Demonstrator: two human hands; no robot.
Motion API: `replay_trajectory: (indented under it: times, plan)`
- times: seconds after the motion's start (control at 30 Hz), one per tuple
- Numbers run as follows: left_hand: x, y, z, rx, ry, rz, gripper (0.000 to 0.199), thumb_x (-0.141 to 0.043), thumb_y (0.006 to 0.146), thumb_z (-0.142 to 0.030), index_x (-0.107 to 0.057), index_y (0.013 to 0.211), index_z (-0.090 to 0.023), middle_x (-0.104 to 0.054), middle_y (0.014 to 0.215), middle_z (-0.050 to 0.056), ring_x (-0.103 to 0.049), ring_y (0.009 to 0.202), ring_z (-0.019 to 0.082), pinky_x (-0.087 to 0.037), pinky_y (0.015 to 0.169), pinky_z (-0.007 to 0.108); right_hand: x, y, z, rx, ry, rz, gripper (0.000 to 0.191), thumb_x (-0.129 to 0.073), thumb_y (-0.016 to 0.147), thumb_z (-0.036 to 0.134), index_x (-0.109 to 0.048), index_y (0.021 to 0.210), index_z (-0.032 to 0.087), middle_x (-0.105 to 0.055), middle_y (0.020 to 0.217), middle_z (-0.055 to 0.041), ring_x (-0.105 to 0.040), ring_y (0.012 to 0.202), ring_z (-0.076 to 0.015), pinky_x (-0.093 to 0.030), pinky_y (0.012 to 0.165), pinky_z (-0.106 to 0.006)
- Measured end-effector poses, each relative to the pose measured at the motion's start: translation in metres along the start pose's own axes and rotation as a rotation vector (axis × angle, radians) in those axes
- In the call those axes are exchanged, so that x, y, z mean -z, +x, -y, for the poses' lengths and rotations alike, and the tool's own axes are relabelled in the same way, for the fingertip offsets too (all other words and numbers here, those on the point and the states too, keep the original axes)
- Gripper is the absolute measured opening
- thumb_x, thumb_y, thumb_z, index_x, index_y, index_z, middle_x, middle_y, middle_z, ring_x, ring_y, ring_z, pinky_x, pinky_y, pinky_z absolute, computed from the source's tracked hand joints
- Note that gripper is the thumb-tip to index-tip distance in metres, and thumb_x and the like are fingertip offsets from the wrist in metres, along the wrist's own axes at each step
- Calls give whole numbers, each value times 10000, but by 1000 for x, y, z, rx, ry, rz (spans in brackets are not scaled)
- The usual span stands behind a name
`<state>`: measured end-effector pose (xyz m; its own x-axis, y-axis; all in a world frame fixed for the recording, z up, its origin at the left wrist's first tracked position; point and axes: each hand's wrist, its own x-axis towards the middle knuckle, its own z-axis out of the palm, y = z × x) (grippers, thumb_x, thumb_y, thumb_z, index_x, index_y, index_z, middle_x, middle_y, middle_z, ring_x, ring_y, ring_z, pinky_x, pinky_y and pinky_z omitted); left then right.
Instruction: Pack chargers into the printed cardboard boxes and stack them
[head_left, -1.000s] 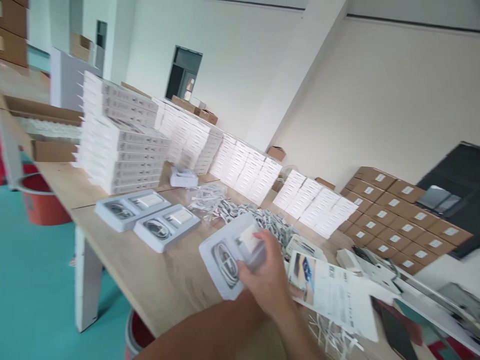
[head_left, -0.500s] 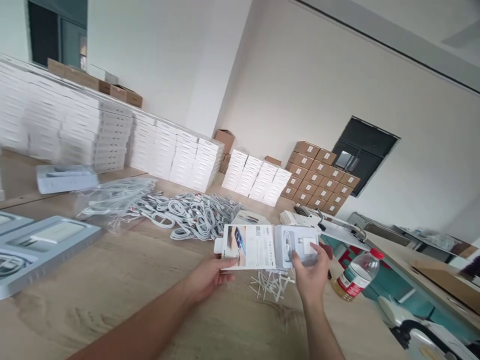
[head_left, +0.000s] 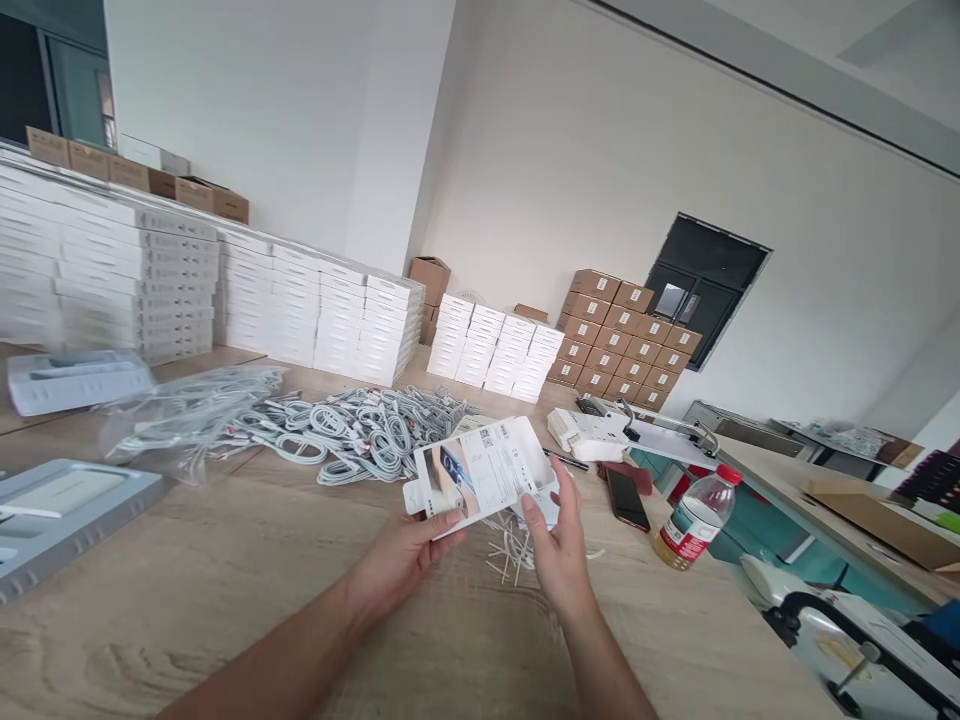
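Observation:
A white printed box (head_left: 491, 470) with a picture on its left part is held tilted above the wooden table. Its left end is gripped by my left hand (head_left: 409, 560), thumb on top. At the box's right end, my right hand (head_left: 559, 540) has thumb and fingers around a pale insert (head_left: 546, 508) that mostly sits inside the box. Short white ties (head_left: 510, 555) lie on the table beneath. Just behind the box is a heap of coiled grey cables (head_left: 375, 425).
White box stacks (head_left: 300, 305) line the back left. At the left are a grey tray (head_left: 71, 520) and bagged cables (head_left: 195, 410). A phone (head_left: 627, 498) and a red-capped bottle (head_left: 697, 515) stand or lie at the right. Brown cartons (head_left: 622, 335) are farther back.
The insert with a cable and white adapter, visible outside the box before, is now mostly inside it. My right hand has moved left, and the box is tilted more. The view has shifted slightly.

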<state>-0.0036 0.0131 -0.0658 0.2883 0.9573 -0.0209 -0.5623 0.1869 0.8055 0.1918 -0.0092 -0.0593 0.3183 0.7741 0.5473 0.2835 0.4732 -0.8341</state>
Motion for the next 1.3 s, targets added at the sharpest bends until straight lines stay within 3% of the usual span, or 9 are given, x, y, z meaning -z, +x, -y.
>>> replay_trajectory:
  times: [0.13, 0.3, 0.37, 0.5, 0.6, 0.83, 0.93, 1.03, 1.3]
  plan:
    - [0, -1, -1, -25, 13, 102, 534, -875, 644, -224, -683, 1140, -186, -719, 1209, 89, -634, 1160, 283, -548, 903, 328, -14, -5, 2, -208, 362, 29, 1001, -736, 771, 464, -122, 1549, 325, -461, 1485, -109, -519, 1280, -269, -477, 1004, -452]
    - [7, -1, -15, 133, 51, 521, 672, -675, 744, -668, -641, 1179, -157, -714, 1161, 157, -670, 1071, 317, -531, 900, 417, 1, 6, 5, -386, 635, -92, 905, -752, 701, 325, -310, 1491, 329, -598, 1366, -46, -599, 1198, -250, -495, 984, -425]
    - [11, 0, -22, 68, 109, 455, 681, -559, 806, -709, -593, 1218, -168, -717, 1126, 151, -683, 1031, 291, -540, 858, 393, 8, 9, 8, -443, 669, -25, 898, -760, 669, 299, -355, 1471, 304, -655, 1292, -48, -637, 1143, -275, -509, 960, -446]
    - [17, 2, -27, -135, 453, 189, 636, -690, 806, -537, -436, 1307, -238, -712, 885, 48, -689, 794, 227, -539, 620, 304, 7, 2, 11, -488, 597, 206, 939, -817, 675, 314, -325, 1473, 269, -749, 1072, -60, -705, 980, -300, -540, 874, -463]
    - [18, 4, -24, -204, 568, 108, 638, -681, 805, -548, -402, 1294, -248, -664, 782, 7, -649, 711, 207, -502, 546, 274, 0, -4, 10, -466, 544, 275, 895, -837, 684, 350, -361, 1435, 250, -757, 1029, -63, -707, 955, -288, -544, 849, -439]
    - [13, 2, -18, -297, 568, 77, 527, -678, 818, -498, -501, 1237, -233, -611, 780, -20, -595, 717, 168, -461, 604, 248, -8, -6, 2, -430, 530, 284, 622, -815, 712, 431, -562, 1253, 254, -751, 976, -39, -693, 818, -233, -535, 728, -361]
    - [10, 0, -17, -301, 517, 54, 409, -682, 811, -451, -598, 1141, -223, -609, 763, -27, -578, 701, 159, -438, 601, 239, -11, -8, -3, -392, 502, 287, 315, -771, 756, 474, -665, 925, 231, -717, 773, 7, -633, 666, -172, -489, 630, -290]
    - [8, -3, -19, -236, 397, 73, 281, -687, 785, -397, -650, 997, -217, -624, 743, -31, -572, 662, 150, -419, 579, 232, -13, -9, -7, -400, 484, 255, 378, -696, 797, 557, -608, 675, 210, -633, 599, 28, -565, 578, -150, -442, 568, -267]
    - [3, -11, -28, -176, 363, 211, 235, -697, 768, -367, -670, 922, -192, -644, 777, -12, -570, 664, 142, -409, 597, 235, -6, -4, -8, -401, 372, 263, 371, -841, 663, 426, -739, 938, 198, -723, 802, -23, -606, 708, -174, -452, 662, -290]
